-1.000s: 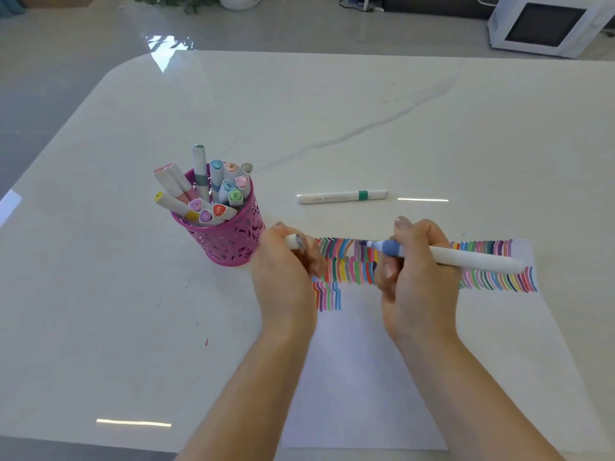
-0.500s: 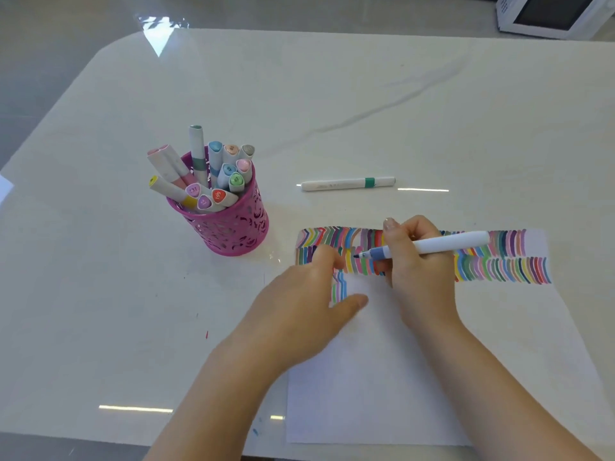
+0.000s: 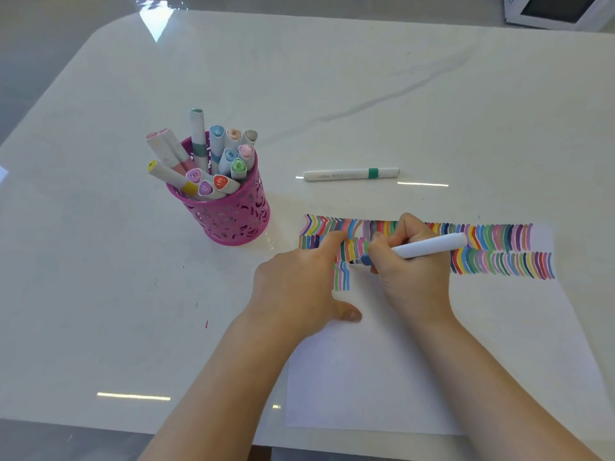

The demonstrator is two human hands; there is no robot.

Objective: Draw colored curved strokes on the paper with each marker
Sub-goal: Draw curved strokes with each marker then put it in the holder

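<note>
A white sheet of paper (image 3: 416, 371) lies on the table, with rows of coloured curved strokes (image 3: 499, 251) across its top. My right hand (image 3: 412, 274) grips an uncapped white marker with a blue collar (image 3: 429, 246). Its dark tip touches the paper beside a short third row of strokes (image 3: 342, 277). My left hand (image 3: 299, 284) rests palm down on the sheet's left edge, thumb spread apart. Nothing shows in it, though its underside is hidden.
A pink perforated cup (image 3: 233, 214) holding several capped markers stands left of the paper. A capped white marker with a green band (image 3: 351, 174) lies beyond the sheet. A white appliance (image 3: 559, 11) sits on the floor at far right. The table's front edge (image 3: 133, 430) runs near my forearms.
My hands came apart after uncapping the marker. The left hand dropped flat onto the paper and the right hand brought the tip down to the third row. The view tilted downward.
</note>
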